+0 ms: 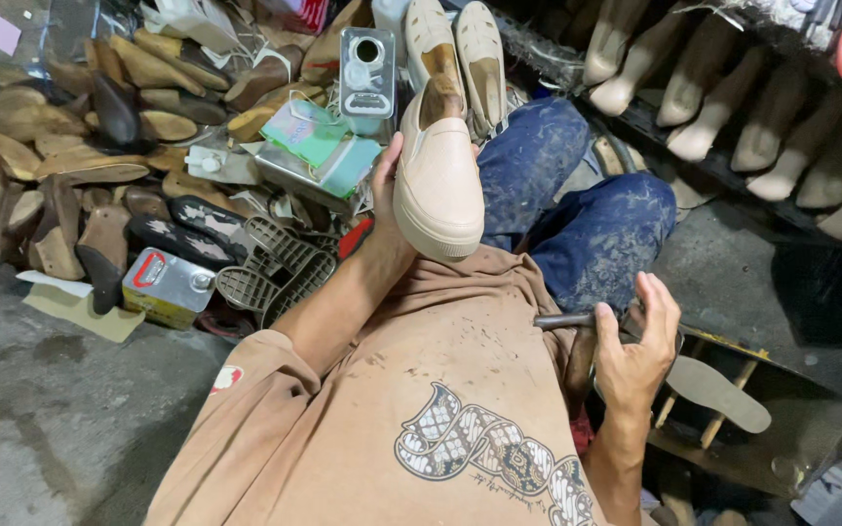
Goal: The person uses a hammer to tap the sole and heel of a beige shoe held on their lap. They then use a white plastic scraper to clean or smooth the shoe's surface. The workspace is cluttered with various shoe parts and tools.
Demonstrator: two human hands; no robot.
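Sitting low on a grey concrete floor among shoemaking clutter, a person in a brown printed shirt and stained blue jeans works on a cream slip-on shoe. Heaped wooden lasts fill the upper left, and pale lasts stand toe-down on a dark rack at upper right, apparently kept within arm's reach. The left hand is wrapped around the shoe's side, holding it up over the lap with the toe toward the camera, seemingly so the upper can be looked over. Two matching cream shoes lie just beyond it, beside a square metal can. The right hand rests low by the hip, fingers curled closed on a dark metal tool handle; its working end is hidden. Black moulded soles and a small tin lie at left, and a loose beige insole rests on a wooden tray at right.
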